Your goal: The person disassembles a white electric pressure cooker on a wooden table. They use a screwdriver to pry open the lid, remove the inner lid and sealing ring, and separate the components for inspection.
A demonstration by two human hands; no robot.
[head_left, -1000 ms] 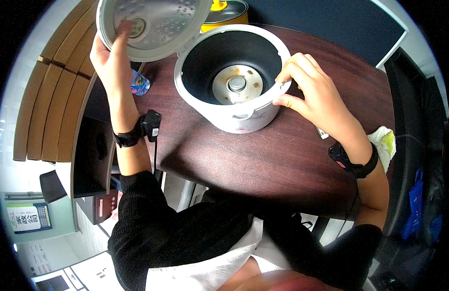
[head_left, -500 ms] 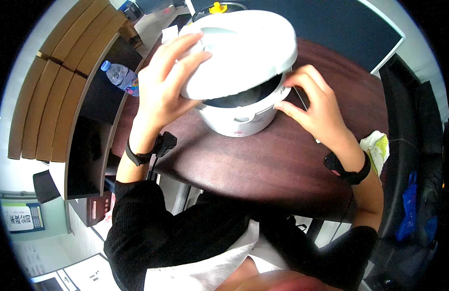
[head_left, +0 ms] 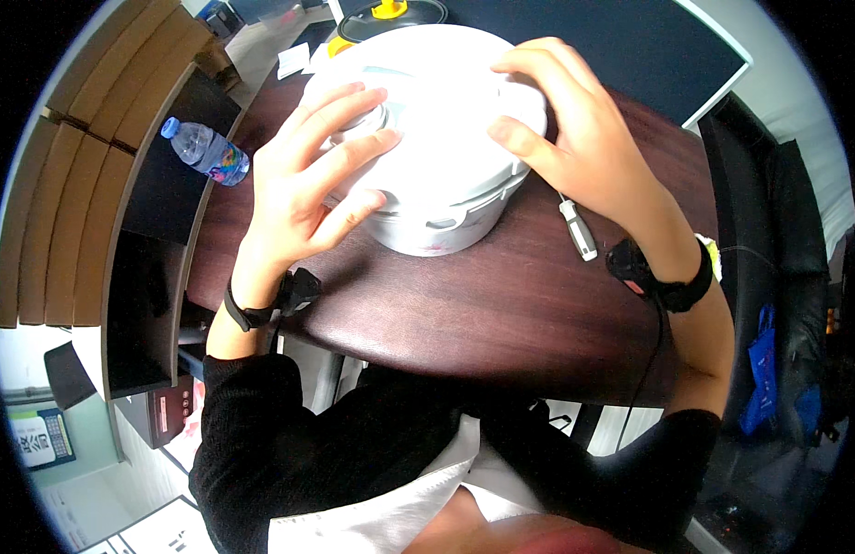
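Observation:
A round white lid (head_left: 436, 102) lies over a white pot-shaped cooker (head_left: 427, 235) with a faint flower print and a slotted tab at its front. My left hand (head_left: 312, 175) grips the left part of the lid, fingers spread over its top by a round knob, thumb near the rim. On the right, my right hand (head_left: 575, 129) holds the lid's edge, fingertips and thumb on the top. The cooker's inside is hidden. A small screwdriver (head_left: 578, 231) with a grey and white handle lies on the table just below my right hand.
The dark brown table (head_left: 427, 314) carries the cooker. A water bottle (head_left: 206, 150) stands at its left. Behind are a black glass lid (head_left: 395, 20) with a yellow knob and a white paper piece (head_left: 294, 60). A cable hangs from my right wristband (head_left: 667, 277).
The lid has come down from its tilt over the cooker and covers the opening. My right hand has moved from the cooker's rim up onto the lid, exposing the screwdriver.

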